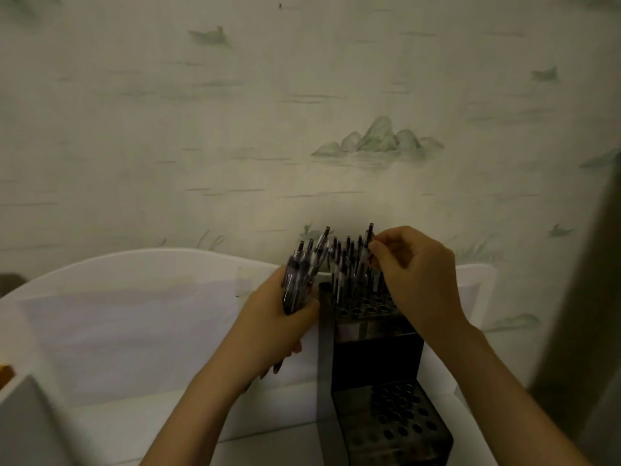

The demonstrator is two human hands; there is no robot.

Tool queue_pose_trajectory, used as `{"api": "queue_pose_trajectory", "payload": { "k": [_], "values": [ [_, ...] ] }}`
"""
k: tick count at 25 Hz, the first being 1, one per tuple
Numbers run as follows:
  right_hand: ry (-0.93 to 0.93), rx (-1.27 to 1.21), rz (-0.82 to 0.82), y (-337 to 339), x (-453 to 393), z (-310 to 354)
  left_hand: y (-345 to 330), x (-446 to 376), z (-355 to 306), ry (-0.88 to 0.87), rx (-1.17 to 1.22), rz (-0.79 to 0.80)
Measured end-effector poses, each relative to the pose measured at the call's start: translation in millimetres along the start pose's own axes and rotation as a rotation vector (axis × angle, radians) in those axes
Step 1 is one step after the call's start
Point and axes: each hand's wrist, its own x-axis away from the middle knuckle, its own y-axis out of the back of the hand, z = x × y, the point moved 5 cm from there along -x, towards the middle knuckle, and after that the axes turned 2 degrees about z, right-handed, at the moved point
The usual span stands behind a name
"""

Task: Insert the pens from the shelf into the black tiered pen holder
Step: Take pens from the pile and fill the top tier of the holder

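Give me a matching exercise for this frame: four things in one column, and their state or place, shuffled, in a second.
Things
1. left hand
2. right hand
3. upper tier of the black perforated pen holder
4. lower front tier of the holder

States
A. every visible hole is empty
B. grips a bundle of clear-barrelled pens
C. pinches a single pen near its top
D. pens stand upright in its back rows, front holes open

Pairs: 1-B, 2-C, 3-D, 4-A

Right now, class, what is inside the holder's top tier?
Several pens stand upright in the top tier of the black holder; front holes look empty. The right hand covers its right side.
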Motion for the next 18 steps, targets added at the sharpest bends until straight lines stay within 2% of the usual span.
{"api": "queue_pose_trajectory", "payload": {
  "k": [5, 18],
  "values": [
    [0.023, 0.007, -0.005, 0.7, -2.6, -2.0, -1.0, -0.8, -2.4, -0.028, 0.002, 0.011],
    [-0.159, 0.198, 0.313, -19.8, -5.7, -13.1, -7.0, -1.5, -3.9, -0.080, 0.043, 0.026]
  ]
}}
